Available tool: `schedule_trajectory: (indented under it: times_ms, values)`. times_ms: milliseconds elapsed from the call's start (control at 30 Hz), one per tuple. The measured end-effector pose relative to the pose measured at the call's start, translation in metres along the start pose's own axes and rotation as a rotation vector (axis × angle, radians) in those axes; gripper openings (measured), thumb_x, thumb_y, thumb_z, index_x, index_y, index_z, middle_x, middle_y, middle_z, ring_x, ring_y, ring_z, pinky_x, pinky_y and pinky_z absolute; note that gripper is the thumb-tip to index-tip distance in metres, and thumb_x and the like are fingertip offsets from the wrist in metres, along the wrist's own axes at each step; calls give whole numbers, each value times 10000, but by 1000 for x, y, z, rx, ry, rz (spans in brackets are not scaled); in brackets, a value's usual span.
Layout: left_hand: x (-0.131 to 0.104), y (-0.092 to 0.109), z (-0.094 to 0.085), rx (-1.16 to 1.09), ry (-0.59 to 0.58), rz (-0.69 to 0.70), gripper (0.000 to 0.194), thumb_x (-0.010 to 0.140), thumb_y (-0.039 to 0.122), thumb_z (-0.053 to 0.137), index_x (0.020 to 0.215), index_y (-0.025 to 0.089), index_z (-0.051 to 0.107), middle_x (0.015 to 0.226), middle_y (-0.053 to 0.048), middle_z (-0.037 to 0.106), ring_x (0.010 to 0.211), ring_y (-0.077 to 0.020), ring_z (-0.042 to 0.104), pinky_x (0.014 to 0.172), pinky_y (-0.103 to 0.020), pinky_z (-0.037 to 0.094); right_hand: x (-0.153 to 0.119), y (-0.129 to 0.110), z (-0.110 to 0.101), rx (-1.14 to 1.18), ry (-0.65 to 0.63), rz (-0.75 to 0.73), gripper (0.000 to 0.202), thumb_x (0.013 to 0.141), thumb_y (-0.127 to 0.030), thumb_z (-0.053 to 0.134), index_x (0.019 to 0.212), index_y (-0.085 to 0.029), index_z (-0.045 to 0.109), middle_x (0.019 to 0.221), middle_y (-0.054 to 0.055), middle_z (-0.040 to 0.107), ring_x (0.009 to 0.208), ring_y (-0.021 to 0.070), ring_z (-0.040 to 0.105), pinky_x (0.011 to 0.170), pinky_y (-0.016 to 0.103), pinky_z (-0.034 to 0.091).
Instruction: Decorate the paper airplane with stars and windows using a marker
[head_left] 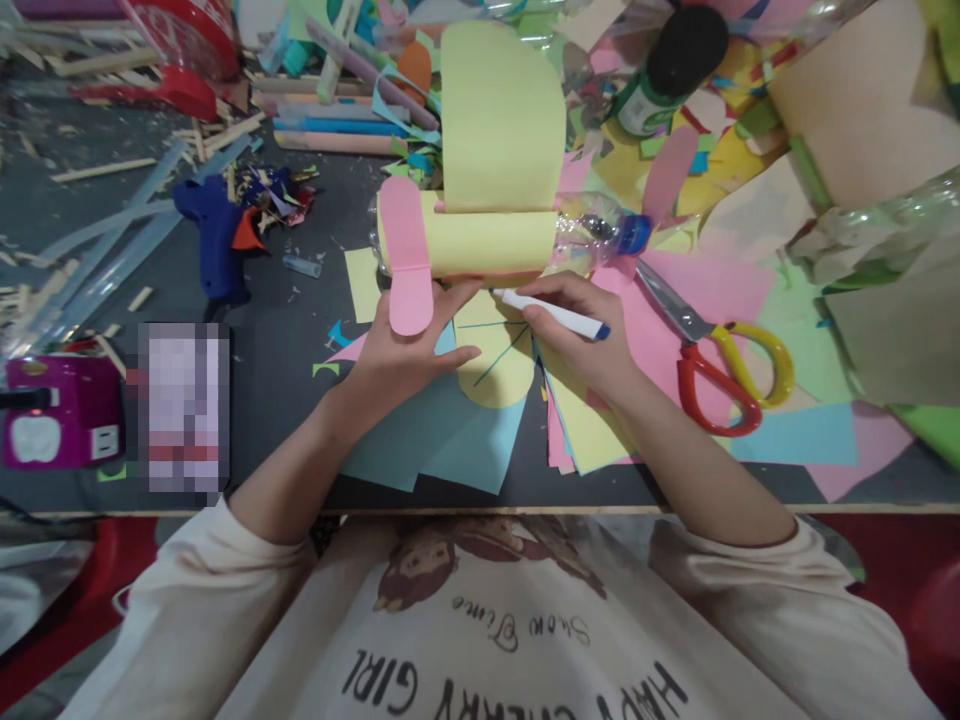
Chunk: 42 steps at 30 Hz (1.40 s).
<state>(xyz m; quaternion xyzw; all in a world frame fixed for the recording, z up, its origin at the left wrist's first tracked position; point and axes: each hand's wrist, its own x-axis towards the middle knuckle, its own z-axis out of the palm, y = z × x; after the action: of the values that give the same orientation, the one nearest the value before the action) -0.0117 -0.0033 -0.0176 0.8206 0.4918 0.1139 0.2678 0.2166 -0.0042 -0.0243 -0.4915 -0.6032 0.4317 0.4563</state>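
A plastic bottle (589,225) wrapped in yellow paper lies on its side, its blue cap toward the right. From it a yellow paper flap (502,110) stretches away from me; another yellow flap (499,375) reaches toward me, bearing several dark blue lines. Across the bottle's left end sits a rounded pink paper strip (409,300). My left hand (409,350) is open, thumb and fingers spread, against the bottle's near side and partly under the strip. Pinched in my right hand (581,330) is a white marker (555,313) with a blue end, its tip over the near flap.
Scissors (694,335) with red and yellow handles lie right on pink paper (645,350). A blue glue gun (217,235), a blurred-out phone-like object (187,410) and a purple box (64,410) are left. A green bottle with a black cap (667,75) stands among paper scraps behind.
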Motion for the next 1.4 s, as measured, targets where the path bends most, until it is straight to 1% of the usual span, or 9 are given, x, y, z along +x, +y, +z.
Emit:
schedule_trajectory:
  times_ms: [233,500,700,800,933,1033,1233,1300,1400]
  values:
    - [1,-2,0,-9,1,-26,660,972,541,636,1540,252,467,1383,-111,610,1294,-305,571,1153,-422,415,0,-2,-3,8,-43,17,155,871,-364,727,870,-211,751,841,27,776,770,175,726,672,297,578]
    - [0,0,1,10,33,10,612,1000,558,573,1523,263,453,1290,-89,622,1251,-275,572,1129,-391,423,0,-4,-6,-53,-95,14,162,857,-353,710,845,-209,783,801,30,794,669,161,689,578,272,515]
    - [2,3,-2,8,24,6,618,1007,616,526,1513,266,474,1250,-64,638,1210,-271,578,1110,-365,402,0,-8,-9,-82,-188,-38,150,883,-316,693,834,-204,779,779,30,789,681,164,695,602,270,509]
    - [2,3,-2,8,20,4,633,998,635,523,1511,266,487,1269,-64,650,1208,-281,581,1098,-379,417,-1,-7,-10,-80,-220,-49,185,897,-350,695,826,-200,776,770,35,783,667,162,688,594,270,498]
    - [0,3,-1,32,14,27,544,1078,513,394,1543,237,459,1397,-87,630,1326,-290,541,1142,-409,393,-3,-5,-10,-90,-247,-69,245,916,-404,680,813,-202,773,754,36,772,657,159,679,585,270,492]
    - [0,2,-1,33,7,37,501,1094,418,341,1544,228,454,1450,-104,617,1355,-277,542,1158,-417,391,-4,-4,-9,-81,-253,-152,222,928,-351,666,793,-202,760,721,23,754,636,147,666,582,261,485]
    - [0,-3,2,82,3,102,558,1093,468,265,1547,185,423,1514,-161,567,1400,-325,525,1172,-553,389,-7,-10,-10,-139,-328,-249,236,967,-327,616,808,-200,737,707,15,746,623,141,677,584,254,501]
    - [-1,-5,5,73,20,96,540,1093,452,261,1548,205,415,1511,-144,568,1412,-312,525,1169,-535,412,-8,-11,-10,-151,-369,-272,245,979,-321,601,809,-201,730,729,21,760,642,141,692,603,253,520]
    - [-3,-8,10,51,18,90,496,1093,379,241,1555,292,399,1490,-85,582,1436,-253,519,1156,-467,459,-11,-10,-9,-147,-431,-334,229,986,-286,588,818,-202,719,747,27,773,667,144,709,626,252,533]
